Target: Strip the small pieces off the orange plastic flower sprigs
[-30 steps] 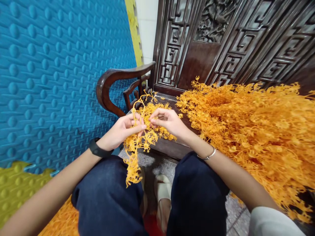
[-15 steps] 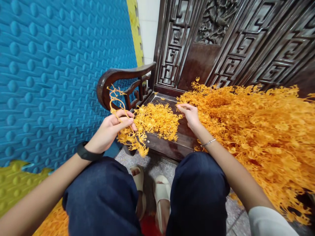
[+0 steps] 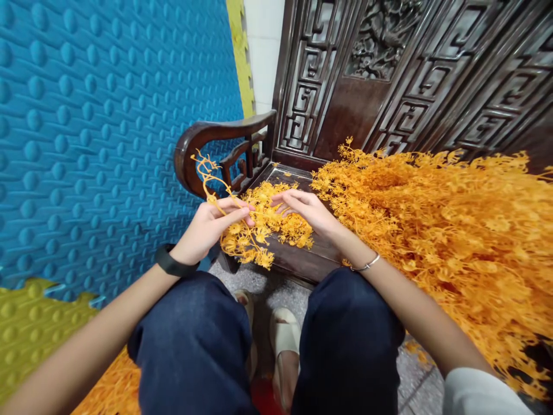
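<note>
My left hand (image 3: 207,230) pinches the thin stem of an orange-yellow plastic flower sprig (image 3: 246,245) between thumb and fingers. The sprig's bare, curling stems rise above the hand, and its frilly heads hang below. To the right, my right hand (image 3: 315,214) hovers over a small pile of loose yellow flower pieces (image 3: 298,231). Its fingers point left toward the sprig, slightly apart, with nothing visible in them. The pile lies on the dark wooden seat (image 3: 298,256), partly hidden by both hands.
A large heap of orange plastic sprigs (image 3: 458,230) covers the right side. A curved wooden armrest (image 3: 185,155) stands behind my left hand, and a carved wooden backrest (image 3: 345,115) rises at the back. Blue foam matting (image 3: 86,144) fills the left.
My right hand has moved left from the edge of the large heap to above the small pile, and its fingers have spread. My left hand has shifted slightly right with the sprig.
</note>
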### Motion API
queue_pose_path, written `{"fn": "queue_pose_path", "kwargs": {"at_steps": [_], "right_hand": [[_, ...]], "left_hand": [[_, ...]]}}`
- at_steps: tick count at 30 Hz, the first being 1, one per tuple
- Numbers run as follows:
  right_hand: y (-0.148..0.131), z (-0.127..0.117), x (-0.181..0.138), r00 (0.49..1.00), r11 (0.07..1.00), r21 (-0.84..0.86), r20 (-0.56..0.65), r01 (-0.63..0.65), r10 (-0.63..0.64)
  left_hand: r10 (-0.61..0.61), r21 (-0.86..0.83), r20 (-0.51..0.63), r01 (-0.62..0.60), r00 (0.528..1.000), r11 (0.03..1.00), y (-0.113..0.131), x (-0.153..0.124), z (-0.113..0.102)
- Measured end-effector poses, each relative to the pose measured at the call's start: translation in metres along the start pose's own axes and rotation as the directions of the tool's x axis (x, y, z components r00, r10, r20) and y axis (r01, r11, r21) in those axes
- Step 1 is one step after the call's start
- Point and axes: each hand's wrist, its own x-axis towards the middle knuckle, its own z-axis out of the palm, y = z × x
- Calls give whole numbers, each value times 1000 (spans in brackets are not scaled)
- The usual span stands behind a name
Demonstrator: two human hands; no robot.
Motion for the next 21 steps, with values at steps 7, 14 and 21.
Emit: {"fn": "queue_pose_path", "kwargs": {"at_steps": [7, 14, 21], "right_hand": [[-32, 34, -12, 982, 963, -199, -5, 184, -188], [-24, 32, -11, 979, 960, -197, 65, 202, -192], [-30, 28, -14, 983, 951, -251, 84, 178, -162]], "left_hand": [[-72, -6, 56, 73, 996, 997, -1, 4, 6], [-101, -130, 133, 118, 986, 984, 4, 3, 14], [-173, -56, 160, 184, 972, 981, 3, 2, 12]]}}
